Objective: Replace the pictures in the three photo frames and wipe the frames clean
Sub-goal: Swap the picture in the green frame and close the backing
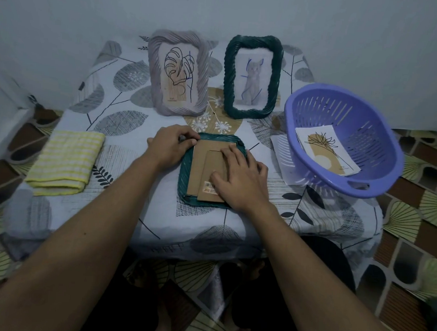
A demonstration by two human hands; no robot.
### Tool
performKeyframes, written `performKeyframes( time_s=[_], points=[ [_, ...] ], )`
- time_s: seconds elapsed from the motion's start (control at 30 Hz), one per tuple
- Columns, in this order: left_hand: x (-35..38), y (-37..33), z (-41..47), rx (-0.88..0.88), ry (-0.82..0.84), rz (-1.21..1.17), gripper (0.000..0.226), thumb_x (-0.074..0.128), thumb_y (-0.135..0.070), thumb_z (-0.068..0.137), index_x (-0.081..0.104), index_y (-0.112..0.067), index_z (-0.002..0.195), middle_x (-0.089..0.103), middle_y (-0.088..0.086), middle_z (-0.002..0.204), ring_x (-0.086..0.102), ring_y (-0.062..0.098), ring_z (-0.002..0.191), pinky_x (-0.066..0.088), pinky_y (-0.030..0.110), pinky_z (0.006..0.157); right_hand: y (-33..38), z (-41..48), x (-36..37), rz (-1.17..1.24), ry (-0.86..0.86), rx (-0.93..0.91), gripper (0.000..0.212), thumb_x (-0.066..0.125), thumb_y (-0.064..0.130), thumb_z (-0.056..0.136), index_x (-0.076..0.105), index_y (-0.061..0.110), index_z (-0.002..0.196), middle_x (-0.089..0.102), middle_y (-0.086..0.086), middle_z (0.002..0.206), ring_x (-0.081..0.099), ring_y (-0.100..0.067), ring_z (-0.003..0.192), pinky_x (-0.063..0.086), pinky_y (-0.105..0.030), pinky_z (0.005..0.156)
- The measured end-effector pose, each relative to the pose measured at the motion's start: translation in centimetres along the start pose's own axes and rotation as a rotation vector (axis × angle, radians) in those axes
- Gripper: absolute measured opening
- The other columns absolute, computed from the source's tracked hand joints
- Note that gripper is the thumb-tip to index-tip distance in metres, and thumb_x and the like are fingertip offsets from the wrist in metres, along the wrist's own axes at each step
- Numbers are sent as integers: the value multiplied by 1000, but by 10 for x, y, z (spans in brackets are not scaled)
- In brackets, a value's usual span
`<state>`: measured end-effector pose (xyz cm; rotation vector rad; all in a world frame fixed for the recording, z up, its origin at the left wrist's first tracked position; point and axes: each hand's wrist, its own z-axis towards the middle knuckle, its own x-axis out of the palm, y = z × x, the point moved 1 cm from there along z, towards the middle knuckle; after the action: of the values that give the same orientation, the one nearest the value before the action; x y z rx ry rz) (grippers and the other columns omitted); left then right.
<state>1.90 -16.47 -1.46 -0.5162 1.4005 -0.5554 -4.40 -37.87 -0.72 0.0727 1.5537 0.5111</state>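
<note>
A low table stands against a plain pale wall (93,14), covered by a white tablecloth (128,102) printed with large grey and tan leaves, dark stems and small dandelion heads, its front edge hanging down. On the table's right side sits a purple plastic basket (364,129) with slotted walls and a handle hole in its rim, tipped so its opening shows. The floor (414,230) around the table carries a pattern of pale green fans and brown and dark arches, and a white ledge (2,103) runs along the left
</note>
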Motion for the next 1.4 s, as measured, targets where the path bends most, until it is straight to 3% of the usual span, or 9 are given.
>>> performKeyframes(
  time_s=[0.17, 0.27, 0.43, 0.6, 0.77, 0.9, 1.0, 1.2, 1.4],
  points=[
    [-1, -1, -2, -46, -1, 3, 14, 63, -36, 95, 72, -40, 104, 62, -15, 100, 58, 18, 109, 43, 52, 100, 0, 0, 0, 2, -7, -4, 64, 38, 55, 92, 28, 30, 151, 20, 5, 164, 13, -22, 150, 13, -46, 113],
    [-2, -1, -8, -40, 24, -40, 29, 56, -42, 95, 65, -43, 124, 66, -9, 121, 56, 19, 119, 37, 55, 107, 0, 0, 0, 0, -8, -5, 65, 37, 56, 92, 29, 30, 150, 21, 5, 163, 13, -22, 150, 13, -45, 113],
    [-3, -15, -30, -48, 80, 98, 64, 44, -56, 98, 26, -34, 155, 49, -1, 148, 37, 29, 140, 23, 53, 105, 0, 1, -1, 27, 18, 7, 67, 35, 57, 89, 30, 31, 150, 22, 6, 163, 13, -21, 150, 12, -44, 114],
    [4, -27, -60, -71, 123, 232, 89, 22, -80, 82, 21, -27, 154, 38, 4, 155, 25, 27, 146, 13, 56, 112, -1, 5, -5, 160, 38, 58, 49, 30, 43, 101, 36, 34, 149, 25, 12, 161, 13, -16, 149, 10, -42, 114],
    [13, -27, -64, -96, 211, 410, 117, 9, -96, 68, 1, -23, 159, 7, -3, 168, 5, 24, 154, -5, 63, 117, -2, 17, -18, 303, 96, 150, 47, 19, 36, 104, 51, 39, 139, 39, 14, 154, 23, -15, 143, 13, -41, 111],
    [16, -26, -66, -68, 177, 418, 120, 9, -97, 66, 0, -22, 159, 6, -3, 168, 4, 24, 154, -5, 61, 119, -6, 29, -25, 371, 11, 212, 41, 29, 33, 104, 60, 29, 131, 51, 1, 142, 39, -24, 134, 23, -44, 108],
    [17, -25, -67, -67, 157, 410, 119, 13, -97, 67, 2, -23, 160, 8, -4, 168, 5, 23, 154, -4, 59, 120, -9, 31, -20, 303, -116, 229, 42, 40, 29, 102, 51, 19, 141, 47, -7, 144, 40, -29, 134, 28, -45, 111],
    [18, -25, -67, -61, 129, 387, 116, 20, -96, 70, 6, -24, 159, 12, -5, 167, 7, 22, 154, -3, 59, 120, -7, 28, -11, 110, -131, 226, 47, 42, 36, 102, 47, 21, 146, 45, -4, 145, 34, -27, 134, 28, -42, 106],
    [18, -26, -68, -52, 118, 388, 112, 25, -94, 74, 7, -24, 159, 12, -5, 167, 7, 22, 154, -2, 58, 120, -6, 28, -8, 223, -195, 287, 47, 51, 37, 98, 52, 22, 143, 52, -2, 143, 37, -27, 133, 27, -41, 107]
  ],
)
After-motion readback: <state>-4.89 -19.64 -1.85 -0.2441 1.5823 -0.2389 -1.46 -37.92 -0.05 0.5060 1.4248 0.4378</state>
